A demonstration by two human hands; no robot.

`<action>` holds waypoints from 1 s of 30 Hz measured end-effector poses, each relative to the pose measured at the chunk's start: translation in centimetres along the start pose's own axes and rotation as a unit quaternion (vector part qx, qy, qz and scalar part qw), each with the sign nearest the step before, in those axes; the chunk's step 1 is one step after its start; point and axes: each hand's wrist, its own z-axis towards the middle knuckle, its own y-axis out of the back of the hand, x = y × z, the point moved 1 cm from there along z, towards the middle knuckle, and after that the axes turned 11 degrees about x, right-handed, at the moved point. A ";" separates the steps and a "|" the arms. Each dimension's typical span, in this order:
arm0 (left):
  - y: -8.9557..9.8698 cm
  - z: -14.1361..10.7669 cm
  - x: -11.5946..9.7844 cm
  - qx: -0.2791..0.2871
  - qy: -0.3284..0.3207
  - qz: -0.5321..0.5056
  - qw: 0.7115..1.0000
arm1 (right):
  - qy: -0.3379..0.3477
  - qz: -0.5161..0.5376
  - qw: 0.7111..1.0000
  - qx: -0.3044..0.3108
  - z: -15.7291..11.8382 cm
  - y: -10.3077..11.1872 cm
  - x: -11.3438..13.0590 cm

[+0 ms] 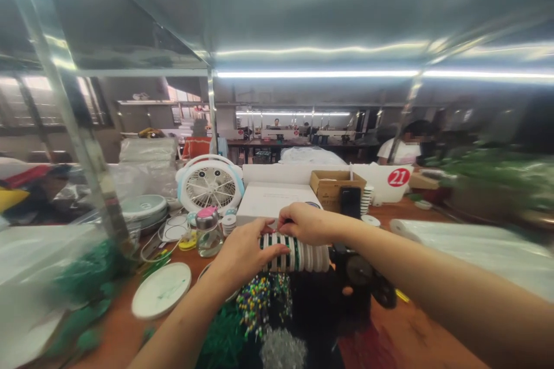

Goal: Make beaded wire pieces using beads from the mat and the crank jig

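Note:
In front of me a row of white spools (pixel 318 258), several wound with dark green thread, sits on a dark machine (pixel 361 270) with round wheels. My left hand (pixel 249 245) lies over the left end of the row, its thumb stretched across the spools. Above the spools, my right hand (pixel 300 222) has its fingers pinched together close to the left fingertips; whatever they hold is too small to make out. Strands with many small coloured beads (pixel 255 302) hang below the spools. Beneath them are green strands (pixel 223 334) and a clear, glittering bundle (pixel 283 349).
A white fan (pixel 210 184), a glass jar with pink lid (pixel 209 233) and a white plate (pixel 161 290) stand left. Behind are a white box (pixel 272 202), a cardboard box (pixel 331 187) and a phone (pixel 350 202). Plastic rolls (pixel 467 242) lie right. A metal post (pixel 82 121) rises left.

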 end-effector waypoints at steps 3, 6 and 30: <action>0.0 0.1 0.2 0.001 -0.002 -0.005 1.000 | -0.003 0.001 1.000 -0.008 0.1 -0.2 0.1; -0.1 0.1 0.3 0.000 0.001 -0.006 1.000 | -0.013 0.004 0.999 -0.042 0.1 0.0 0.2; -0.1 0.3 0.2 -0.005 -0.005 -0.037 0.999 | -0.001 -0.169 0.983 0.068 1.0 0.8 2.9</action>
